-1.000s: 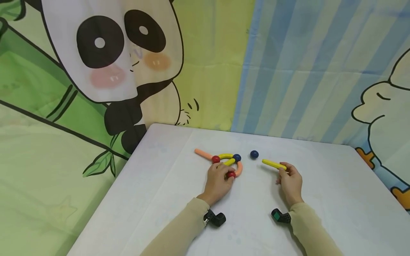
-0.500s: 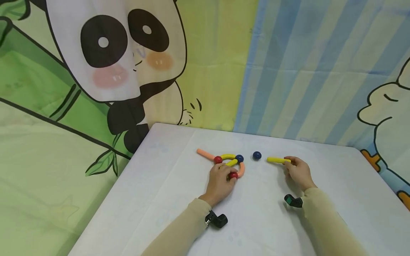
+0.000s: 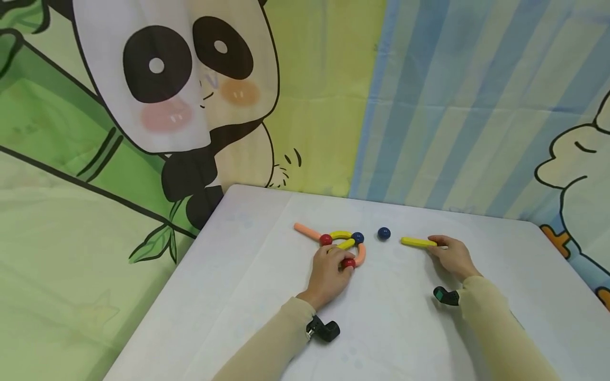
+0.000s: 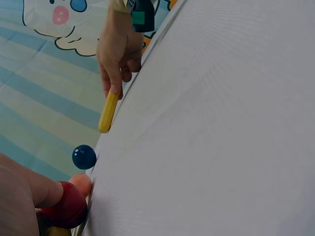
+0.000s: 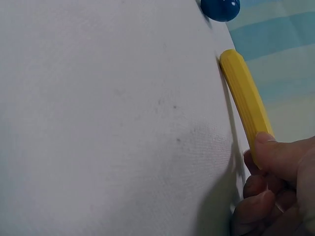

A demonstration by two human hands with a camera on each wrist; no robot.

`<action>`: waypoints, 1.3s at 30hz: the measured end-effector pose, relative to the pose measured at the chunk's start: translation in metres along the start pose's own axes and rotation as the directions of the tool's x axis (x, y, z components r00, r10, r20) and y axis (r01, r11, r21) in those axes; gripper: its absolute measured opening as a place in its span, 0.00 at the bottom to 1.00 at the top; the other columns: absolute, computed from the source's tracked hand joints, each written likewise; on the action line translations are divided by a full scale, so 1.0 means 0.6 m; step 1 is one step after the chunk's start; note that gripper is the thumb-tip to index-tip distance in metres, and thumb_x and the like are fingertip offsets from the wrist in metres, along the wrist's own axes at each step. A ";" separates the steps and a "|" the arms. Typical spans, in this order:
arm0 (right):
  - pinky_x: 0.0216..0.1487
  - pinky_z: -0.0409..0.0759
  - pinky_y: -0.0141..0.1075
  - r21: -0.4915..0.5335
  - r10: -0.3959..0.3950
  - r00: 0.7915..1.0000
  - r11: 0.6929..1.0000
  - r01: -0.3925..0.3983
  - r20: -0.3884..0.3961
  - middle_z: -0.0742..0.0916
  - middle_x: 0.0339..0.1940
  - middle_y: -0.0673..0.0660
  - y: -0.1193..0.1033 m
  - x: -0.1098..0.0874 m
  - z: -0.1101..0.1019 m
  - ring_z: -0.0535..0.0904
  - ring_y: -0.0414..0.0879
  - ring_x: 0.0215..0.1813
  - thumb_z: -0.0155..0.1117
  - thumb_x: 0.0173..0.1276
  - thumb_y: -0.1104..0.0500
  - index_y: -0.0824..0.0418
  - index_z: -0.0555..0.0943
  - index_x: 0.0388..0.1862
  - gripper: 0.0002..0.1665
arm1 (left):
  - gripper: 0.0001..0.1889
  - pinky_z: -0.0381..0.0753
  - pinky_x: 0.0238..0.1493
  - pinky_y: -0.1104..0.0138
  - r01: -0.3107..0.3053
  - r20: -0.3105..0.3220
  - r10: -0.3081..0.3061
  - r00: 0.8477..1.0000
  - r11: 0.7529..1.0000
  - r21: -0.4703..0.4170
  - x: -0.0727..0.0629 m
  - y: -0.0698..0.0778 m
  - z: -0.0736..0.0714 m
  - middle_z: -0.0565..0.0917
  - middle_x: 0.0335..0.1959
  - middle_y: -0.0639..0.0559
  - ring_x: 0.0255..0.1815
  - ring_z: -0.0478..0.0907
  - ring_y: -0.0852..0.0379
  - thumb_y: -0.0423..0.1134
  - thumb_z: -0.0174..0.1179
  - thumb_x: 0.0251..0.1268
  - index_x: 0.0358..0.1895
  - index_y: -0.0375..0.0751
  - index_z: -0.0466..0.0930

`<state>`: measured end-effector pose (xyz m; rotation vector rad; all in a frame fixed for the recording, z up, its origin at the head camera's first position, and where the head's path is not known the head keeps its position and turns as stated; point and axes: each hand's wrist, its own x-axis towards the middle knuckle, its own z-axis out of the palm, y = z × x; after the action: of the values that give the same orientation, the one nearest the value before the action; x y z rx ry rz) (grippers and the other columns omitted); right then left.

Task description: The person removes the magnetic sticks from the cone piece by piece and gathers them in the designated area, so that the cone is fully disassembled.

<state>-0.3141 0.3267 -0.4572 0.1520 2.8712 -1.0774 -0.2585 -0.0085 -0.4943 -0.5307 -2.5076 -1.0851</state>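
My right hand (image 3: 455, 257) pinches one end of a straight yellow rod (image 5: 245, 96) between thumb and fingers, its free end pointing left. Just beyond that end a loose dark blue ball (image 3: 384, 233) sits on the table. My left hand (image 3: 330, 276) grips the near red ball (image 4: 66, 205) of a joined shape. In that shape a curved orange rod (image 3: 361, 254) links the near red ball to a blue ball (image 3: 357, 237). A curved yellow rod (image 3: 341, 234) runs on to the far red ball (image 3: 326, 239). Fingers partly hide another straight yellow rod (image 3: 346, 244).
A straight orange rod (image 3: 307, 230) sticks out to the left from the far red ball. All of it lies on a white table (image 3: 257, 264), with a printed panda curtain (image 3: 324, 106) behind the far edge. Each wrist carries a small black camera (image 3: 326, 329).
My right hand has moved right and slightly away from me with the yellow rod, which has swung closer to level. The left hand stays at the red ball; the view has shifted slightly.
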 end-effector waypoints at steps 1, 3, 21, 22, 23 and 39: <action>0.59 0.67 0.56 0.002 0.006 1.000 1.000 -0.006 -0.006 0.71 0.66 0.72 0.001 0.001 0.000 0.66 0.64 0.60 0.52 0.75 0.53 0.67 0.70 0.68 0.27 | 0.11 0.63 0.66 0.53 -0.001 0.000 0.001 1.000 1.000 0.001 0.000 0.000 0.000 0.84 0.48 0.58 0.61 0.70 0.49 0.39 0.67 0.60 0.46 0.50 0.85; 0.57 0.68 0.53 0.005 0.014 1.000 1.000 -0.014 -0.015 0.71 0.67 0.72 0.003 0.002 0.000 0.67 0.63 0.60 0.52 0.76 0.53 0.67 0.70 0.68 0.28 | 0.11 0.63 0.66 0.53 -0.003 0.000 0.003 1.000 1.000 0.001 -0.001 0.000 0.001 0.84 0.48 0.58 0.61 0.70 0.49 0.39 0.67 0.60 0.46 0.50 0.85; 0.61 0.63 0.63 -0.135 -0.096 0.991 0.987 0.083 -0.093 0.76 0.60 0.73 0.008 0.012 0.017 0.67 0.71 0.63 0.56 0.73 0.59 0.68 0.75 0.62 0.22 | 0.11 0.63 0.66 0.53 -0.002 0.000 0.002 1.000 1.000 0.007 -0.003 0.001 -0.002 0.84 0.48 0.58 0.62 0.69 0.49 0.39 0.67 0.60 0.47 0.50 0.84; 0.61 0.63 0.63 -0.137 -0.096 0.991 0.987 0.082 -0.097 0.76 0.59 0.73 0.008 0.012 0.018 0.67 0.71 0.63 0.56 0.73 0.60 0.68 0.75 0.63 0.22 | 0.11 0.63 0.66 0.53 -0.006 -0.005 0.006 1.000 1.000 0.008 -0.003 0.001 -0.002 0.84 0.48 0.58 0.61 0.69 0.49 0.39 0.67 0.60 0.46 0.50 0.84; 0.61 0.63 0.63 -0.136 -0.094 0.990 0.987 0.080 -0.101 0.76 0.60 0.73 0.009 0.013 0.019 0.67 0.71 0.63 0.56 0.73 0.60 0.68 0.75 0.63 0.22 | 0.11 0.63 0.66 0.53 -0.010 -0.008 0.010 1.000 1.000 0.012 -0.003 0.001 -0.001 0.84 0.48 0.58 0.61 0.69 0.49 0.39 0.67 0.60 0.46 0.50 0.84; 0.60 0.65 0.62 -0.146 -0.069 0.985 0.988 0.046 -0.157 0.77 0.58 0.73 0.013 0.018 0.025 0.69 0.70 0.60 0.56 0.73 0.59 0.69 0.74 0.63 0.23 | 0.11 0.62 0.67 0.56 0.014 0.020 -0.015 1.000 1.000 0.019 -0.002 0.002 -0.001 0.84 0.48 0.59 0.62 0.69 0.51 0.39 0.66 0.61 0.47 0.51 0.84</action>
<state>-0.3232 0.3233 -0.4743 0.1555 3.1032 -0.9042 -0.2569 -0.0084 -0.4934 -0.5213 -2.5403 -1.0659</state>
